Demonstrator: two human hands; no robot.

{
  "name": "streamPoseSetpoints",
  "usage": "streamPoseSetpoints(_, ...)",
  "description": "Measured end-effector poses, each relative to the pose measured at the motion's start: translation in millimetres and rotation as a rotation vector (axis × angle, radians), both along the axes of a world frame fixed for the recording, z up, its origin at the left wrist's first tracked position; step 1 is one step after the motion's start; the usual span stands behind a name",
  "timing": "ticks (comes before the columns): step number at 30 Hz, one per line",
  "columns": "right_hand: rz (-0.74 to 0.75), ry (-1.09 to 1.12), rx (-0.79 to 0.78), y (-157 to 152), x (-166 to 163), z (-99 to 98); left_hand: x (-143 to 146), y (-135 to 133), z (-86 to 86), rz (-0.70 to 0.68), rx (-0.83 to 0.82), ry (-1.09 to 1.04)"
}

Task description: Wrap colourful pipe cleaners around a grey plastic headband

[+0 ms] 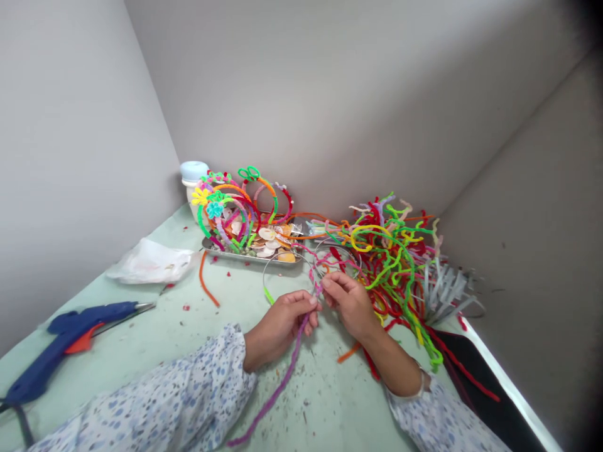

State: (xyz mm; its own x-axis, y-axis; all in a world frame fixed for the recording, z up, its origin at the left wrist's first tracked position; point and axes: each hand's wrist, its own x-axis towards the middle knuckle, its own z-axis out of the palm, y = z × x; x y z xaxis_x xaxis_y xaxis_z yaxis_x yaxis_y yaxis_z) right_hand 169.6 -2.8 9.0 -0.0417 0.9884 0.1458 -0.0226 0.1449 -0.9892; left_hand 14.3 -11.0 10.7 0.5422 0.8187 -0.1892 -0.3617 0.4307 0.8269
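In the middle of the table, my left hand (287,320) is closed in a pinch on a thin headband (264,269) and a purple pipe cleaner (286,376). The headband curves upward from the fingers, with a bright green wrapped stretch (268,295) on its left side. From my left fingers, the purple pipe cleaner's tail hangs down towards the front edge. My right hand (347,302) pinches the pinkish wrapped part right beside my left fingertips. Exactly how the pipe cleaner sits on the band is hidden by the fingers.
Behind stands a metal tray (235,254) with discs and finished colourful headbands (230,213), beside a white jar (194,176). A pipe cleaner heap (391,251) and grey strips (445,292) lie right. Left are a blue glue gun (70,339) and plastic bag (153,260).
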Motion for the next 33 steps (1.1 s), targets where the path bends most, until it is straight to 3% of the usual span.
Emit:
streamPoseSetpoints(4, -0.144, -0.228, 0.259, -7.9, -2.7, 3.1, 0.1, -2.0, 0.6, -0.022, 0.023, 0.038)
streamPoseSetpoints(6, -0.165, -0.249, 0.290, -8.9, -3.8, 1.6, 0.4, -2.8, 0.2, -0.044, 0.049, 0.060)
streamPoseSetpoints(12, -0.046, 0.142, -0.050, -2.9, -8.9, -5.3, 0.1, -0.6, -1.1, -0.035, 0.109, 0.052)
streamPoseSetpoints(16, 0.033, 0.379, -0.175, 0.5, -10.1, -4.3, -0.3, 0.0, -0.6, -0.026, 0.124, 0.038)
streamPoseSetpoints(22, 0.150, 0.325, -0.199, 2.1, -4.1, -1.6, 1.3, -1.2, -0.6, 0.023, 0.101, 0.059)
streamPoseSetpoints(28, 0.120, 0.249, -0.188, 0.3, -5.7, -6.0, 1.3, 0.1, -1.3, 0.030, 0.091, 0.055)
streamPoseSetpoints(33, 0.088, 0.334, -0.223, 1.0, -7.8, -8.6, 0.0, 1.2, -1.9, 0.015, 0.153, 0.055)
